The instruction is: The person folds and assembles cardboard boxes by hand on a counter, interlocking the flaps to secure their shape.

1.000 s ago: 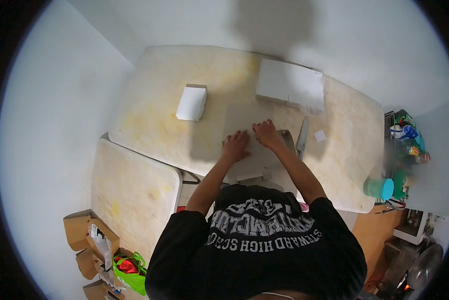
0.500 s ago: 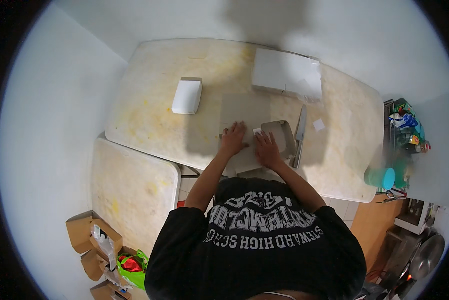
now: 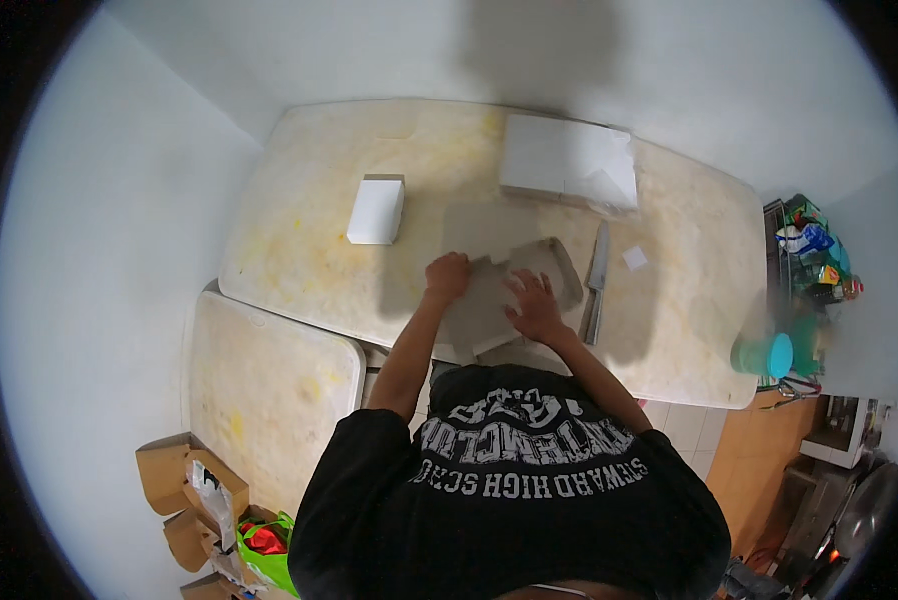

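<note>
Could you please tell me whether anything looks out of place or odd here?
The larger, off-white rectangular table shows irregular yellow blotches on its left part, seemingly stains. A long, grey-bladed knife lies uncovered close to the right hand and grey cardboard, an awkward spot.

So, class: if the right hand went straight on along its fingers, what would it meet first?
Probably the grey cardboard, which lies under and ahead of the right hand; from above, whether they already touch is unclear.

Grey cardboard point(image 3: 481, 318) lies on the table point(image 3: 299, 200), right edge upturned.
</note>
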Motion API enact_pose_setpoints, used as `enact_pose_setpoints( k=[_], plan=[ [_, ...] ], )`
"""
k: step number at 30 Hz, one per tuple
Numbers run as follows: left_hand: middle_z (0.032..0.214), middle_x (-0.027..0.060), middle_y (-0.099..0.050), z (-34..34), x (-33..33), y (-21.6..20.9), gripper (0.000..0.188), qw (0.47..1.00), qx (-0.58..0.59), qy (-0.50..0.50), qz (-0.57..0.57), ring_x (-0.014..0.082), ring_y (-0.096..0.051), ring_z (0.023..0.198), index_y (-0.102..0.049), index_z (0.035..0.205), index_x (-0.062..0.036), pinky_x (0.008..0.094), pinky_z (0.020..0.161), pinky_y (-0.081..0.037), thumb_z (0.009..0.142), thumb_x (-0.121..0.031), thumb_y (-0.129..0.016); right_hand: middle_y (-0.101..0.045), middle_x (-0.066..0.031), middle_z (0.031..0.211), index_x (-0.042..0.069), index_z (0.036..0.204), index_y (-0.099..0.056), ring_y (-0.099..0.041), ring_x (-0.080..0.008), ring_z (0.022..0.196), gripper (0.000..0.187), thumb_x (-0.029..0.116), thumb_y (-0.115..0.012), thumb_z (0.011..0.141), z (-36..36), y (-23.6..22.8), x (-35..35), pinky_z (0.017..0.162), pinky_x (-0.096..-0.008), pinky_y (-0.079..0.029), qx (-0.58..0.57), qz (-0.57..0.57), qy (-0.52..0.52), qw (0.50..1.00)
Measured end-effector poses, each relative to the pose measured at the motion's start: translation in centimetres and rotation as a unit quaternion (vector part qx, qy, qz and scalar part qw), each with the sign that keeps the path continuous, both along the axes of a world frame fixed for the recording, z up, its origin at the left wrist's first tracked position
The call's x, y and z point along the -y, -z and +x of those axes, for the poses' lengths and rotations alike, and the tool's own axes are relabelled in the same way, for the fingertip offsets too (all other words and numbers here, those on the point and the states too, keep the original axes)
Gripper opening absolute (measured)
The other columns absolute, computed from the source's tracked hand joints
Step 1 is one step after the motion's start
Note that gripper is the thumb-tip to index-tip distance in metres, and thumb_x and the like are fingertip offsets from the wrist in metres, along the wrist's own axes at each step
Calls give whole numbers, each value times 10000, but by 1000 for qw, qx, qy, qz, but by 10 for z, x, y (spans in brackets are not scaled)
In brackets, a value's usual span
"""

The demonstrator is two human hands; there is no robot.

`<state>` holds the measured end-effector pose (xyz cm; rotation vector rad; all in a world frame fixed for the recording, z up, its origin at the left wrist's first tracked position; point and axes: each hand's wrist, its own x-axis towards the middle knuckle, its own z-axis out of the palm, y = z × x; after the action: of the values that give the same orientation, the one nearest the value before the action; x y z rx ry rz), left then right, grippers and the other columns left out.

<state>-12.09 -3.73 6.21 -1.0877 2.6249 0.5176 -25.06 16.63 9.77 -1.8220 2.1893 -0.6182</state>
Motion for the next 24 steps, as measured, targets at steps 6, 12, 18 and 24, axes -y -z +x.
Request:
enact_pose_setpoints(
  k=[6, 12, 18, 24],
  plan=[
    [1163, 228, -655, 20, 9, -1, 510, 983, -47, -162, 73, 414, -625, 1086, -551, 1293, -67, 501, 907, -506, 851, -318, -596, -528, -143, 1322, 96, 1334, -517, -488, -327, 1264, 488, 234, -649, 884, -50, -1, -35, 1077, -491, -357, 43, -87, 192, 977],
    [1254, 279, -600, 51, -37, 46, 681, 929, -275, -176, 171, 458, -593, 1132, -381, 1429, -22, 492, 972, -476, 815, -149, -646, -564, -256, 1288, 70, 1463, -382, -630, -345, 1085, 628, 344, -612, 946, -46, 54, -36, 947, -433, -495, 405, 92, 235, 879],
    [1342, 245, -547, 66, -57, 25, 732, 818, -437, -262, 267, 371, -600, 1152, -330, 1483, -4, 432, 955, -501, 811, -80, -609, -587, -235, 1249, 95, 1493, -351, -614, -314, 1083, 622, 369, -567, 978, -49, 16, -30, 909, -383, -522, 483, 57, 163, 859],
    [1295, 154, -597, 97, -38, -9, 488, 738, -395, -236, 494, 260, -595, 1106, -562, 1334, -44, 382, 866, -541, 856, -121, -624, -543, -110, 1241, 86, 1465, -389, -590, -229, 1049, 560, 140, -597, 948, -61, 25, -36, 881, -337, -508, 635, -38, 62, 769]
  ],
)
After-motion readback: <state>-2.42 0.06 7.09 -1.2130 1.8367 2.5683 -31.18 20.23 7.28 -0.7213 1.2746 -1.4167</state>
